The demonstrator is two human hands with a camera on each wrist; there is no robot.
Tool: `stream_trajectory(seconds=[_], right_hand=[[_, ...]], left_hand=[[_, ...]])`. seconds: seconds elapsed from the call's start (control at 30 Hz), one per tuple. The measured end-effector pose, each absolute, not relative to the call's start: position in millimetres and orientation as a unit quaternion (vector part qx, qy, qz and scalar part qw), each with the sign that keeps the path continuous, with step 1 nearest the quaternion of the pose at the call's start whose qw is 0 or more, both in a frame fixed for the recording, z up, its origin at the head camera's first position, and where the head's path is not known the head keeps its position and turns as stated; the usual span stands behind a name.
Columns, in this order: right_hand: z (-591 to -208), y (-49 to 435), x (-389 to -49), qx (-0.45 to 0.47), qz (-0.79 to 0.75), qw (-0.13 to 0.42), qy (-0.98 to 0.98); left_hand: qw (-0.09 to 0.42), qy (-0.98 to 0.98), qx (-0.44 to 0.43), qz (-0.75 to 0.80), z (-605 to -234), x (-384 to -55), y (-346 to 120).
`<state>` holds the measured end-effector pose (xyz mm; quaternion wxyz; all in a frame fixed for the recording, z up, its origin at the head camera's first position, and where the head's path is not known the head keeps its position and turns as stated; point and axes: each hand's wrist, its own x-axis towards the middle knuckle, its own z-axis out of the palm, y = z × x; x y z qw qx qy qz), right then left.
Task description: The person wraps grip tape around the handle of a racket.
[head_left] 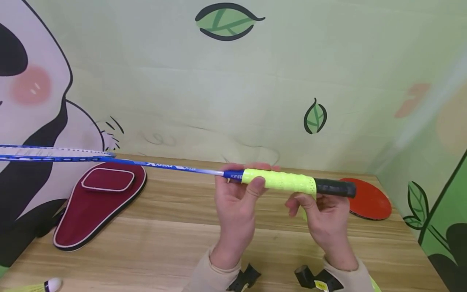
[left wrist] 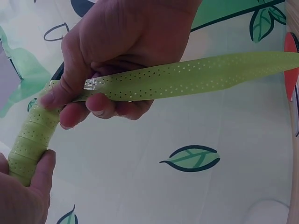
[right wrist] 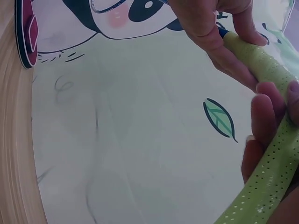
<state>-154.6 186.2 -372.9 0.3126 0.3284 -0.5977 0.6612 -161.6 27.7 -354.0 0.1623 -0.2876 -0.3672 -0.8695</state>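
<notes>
A blue badminton racket [head_left: 168, 166] is held level above the table, its strung head at the far left. Yellow-green perforated grip tape [head_left: 282, 180] winds round the upper handle, while the butt end [head_left: 333, 187] shows bare black. My left hand [head_left: 236, 207] grips the handle beside the blue cone, thumb on the wrapped tape. Just below the edge of the wrap, my right hand [head_left: 330, 221] pinches the tape between thumb and fingers. In the left wrist view, the loose tape strip [left wrist: 187, 78] runs out from under the right thumb past the frame's edge.
A dark red paddle case [head_left: 93, 211] lies at the left of the wooden table [head_left: 157, 243]. A red table tennis paddle [head_left: 370, 200] lies at the right, behind the right hand. A shuttlecock [head_left: 54, 284] is at the near left corner. The painted wall [head_left: 219, 101] stands behind.
</notes>
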Motion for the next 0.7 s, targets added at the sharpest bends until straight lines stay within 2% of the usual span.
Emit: stream_trajectory(seconds=[0.2,0.7], right_hand=[[-374.2,183.2,-155.2,0.326,0.667,0.348,-0.573],[-375.1,185.7,-159.2,0.346,0.652,0.357,-0.573]], left_hand=[[0.158,-0.369,-0.273,-0.874,-353.4,-160.0,27.1],[0.16,-0.385,-0.252,-0.873,-350.5,-157.7,24.9]])
